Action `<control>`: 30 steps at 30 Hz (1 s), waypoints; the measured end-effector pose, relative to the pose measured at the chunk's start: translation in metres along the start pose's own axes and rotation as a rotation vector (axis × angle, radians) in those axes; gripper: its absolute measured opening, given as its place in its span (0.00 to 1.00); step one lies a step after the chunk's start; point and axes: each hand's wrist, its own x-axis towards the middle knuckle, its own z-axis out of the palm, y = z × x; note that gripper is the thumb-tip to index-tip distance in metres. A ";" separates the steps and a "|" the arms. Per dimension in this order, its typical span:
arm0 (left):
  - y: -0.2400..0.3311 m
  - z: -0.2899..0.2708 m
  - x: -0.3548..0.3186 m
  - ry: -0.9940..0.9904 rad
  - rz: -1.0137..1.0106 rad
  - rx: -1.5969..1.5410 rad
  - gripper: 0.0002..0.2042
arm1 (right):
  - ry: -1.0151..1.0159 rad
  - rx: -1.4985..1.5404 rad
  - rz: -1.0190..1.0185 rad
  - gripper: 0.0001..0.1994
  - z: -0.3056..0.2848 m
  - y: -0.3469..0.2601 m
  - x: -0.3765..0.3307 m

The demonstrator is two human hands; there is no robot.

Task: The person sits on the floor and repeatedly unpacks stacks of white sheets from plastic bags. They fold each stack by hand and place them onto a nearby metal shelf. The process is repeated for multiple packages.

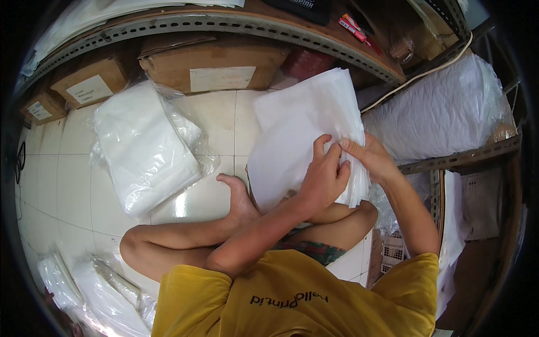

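Note:
A thick stack of thin white sheets (297,129) rests across my crossed legs, its layered edges fanned a little along the right side. My right hand (370,158) grips that right edge, with the thumb on top and the other fingers out of sight behind the stack. Close beside it, my left hand (327,175) lies over the sheets with its fingers curled in at the same edge. Its fingertips look pinched on the sheets' edge, close to my right thumb. Whether the sheets are paper, plastic or fabric is unclear.
Clear-wrapped white bundles (146,149) lie on the tiled floor at left; more plastic-wrapped packs (106,292) sit lower left. Cardboard boxes (216,64) stand under a metal-edged shelf (224,23) ahead. A large wrapped white roll (443,112) and another rack (466,157) are at right.

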 end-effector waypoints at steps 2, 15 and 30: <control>0.004 -0.001 -0.001 -0.022 0.019 0.000 0.15 | -0.051 -0.025 -0.066 0.32 0.000 0.003 -0.002; -0.012 -0.080 -0.009 -0.143 -0.241 -0.509 0.25 | 0.106 -0.437 -0.093 0.28 -0.018 -0.088 -0.055; -0.075 -0.118 -0.056 0.586 -0.619 -1.239 0.38 | 0.633 -0.175 -0.350 0.29 -0.014 -0.141 -0.136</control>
